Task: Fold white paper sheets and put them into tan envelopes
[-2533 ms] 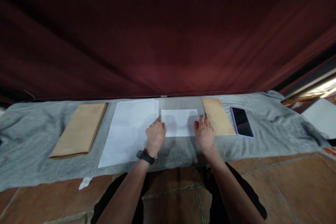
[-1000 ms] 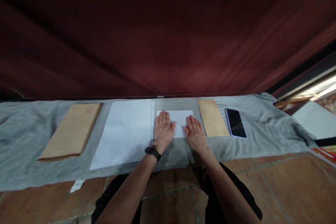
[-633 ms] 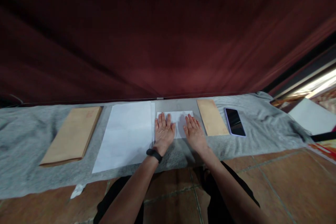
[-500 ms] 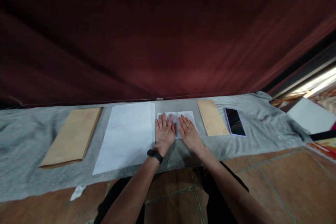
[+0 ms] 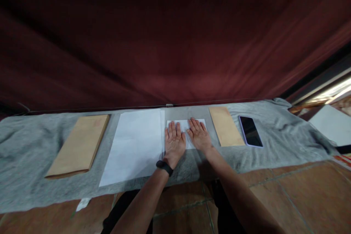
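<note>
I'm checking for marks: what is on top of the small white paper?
The left hand and right hand rest flat on the small white paper, its bare surface showing between them. The parts beneath the hands are covered.

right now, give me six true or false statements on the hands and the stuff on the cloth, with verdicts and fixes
1. The left hand and right hand both lie palm down on the small white paper. True.
2. A band circles the right wrist. False: the black band is on the left wrist.
3. The phone lies to the right of the single brown envelope. True.
4. The large white paper lies right of the phone. False: it lies left of both hands.
5. A brown stack lies left of the large white paper. True.
6. The cloth is red. False: it is gray.
</note>
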`<act>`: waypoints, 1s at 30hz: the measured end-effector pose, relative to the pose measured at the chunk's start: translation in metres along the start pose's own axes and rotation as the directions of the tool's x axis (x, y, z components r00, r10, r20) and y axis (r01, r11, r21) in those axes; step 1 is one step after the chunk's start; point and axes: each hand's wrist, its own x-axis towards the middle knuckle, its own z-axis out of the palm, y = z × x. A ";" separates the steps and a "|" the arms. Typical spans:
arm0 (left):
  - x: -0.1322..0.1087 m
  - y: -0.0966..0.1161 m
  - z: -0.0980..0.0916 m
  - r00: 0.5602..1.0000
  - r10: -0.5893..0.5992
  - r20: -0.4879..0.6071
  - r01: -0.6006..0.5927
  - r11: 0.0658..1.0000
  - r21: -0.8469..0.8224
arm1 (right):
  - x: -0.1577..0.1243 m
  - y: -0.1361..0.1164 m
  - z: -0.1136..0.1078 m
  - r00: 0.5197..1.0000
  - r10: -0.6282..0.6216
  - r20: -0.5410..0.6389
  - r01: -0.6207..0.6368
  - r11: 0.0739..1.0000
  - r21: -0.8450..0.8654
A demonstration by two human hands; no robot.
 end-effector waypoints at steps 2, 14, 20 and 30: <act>-0.001 -0.001 0.002 1.000 0.000 -0.025 0.000 1.000 -0.018 | -0.001 0.008 0.000 0.999 0.026 -0.023 -0.027 0.999 -0.019; -0.001 0.008 -0.009 0.997 -0.045 -0.057 0.044 0.999 -0.019 | -0.017 0.025 -0.009 0.993 0.071 -0.095 -0.078 0.995 -0.068; 0.005 0.026 -0.001 0.987 0.153 0.047 -0.150 0.987 -0.063 | -0.017 -0.001 -0.021 0.998 -0.056 0.021 0.055 0.997 0.045; 0.000 0.018 0.010 0.994 0.107 -0.025 -0.107 0.994 0.000 | -0.020 0.016 -0.010 0.998 -0.061 -0.002 0.061 0.998 0.009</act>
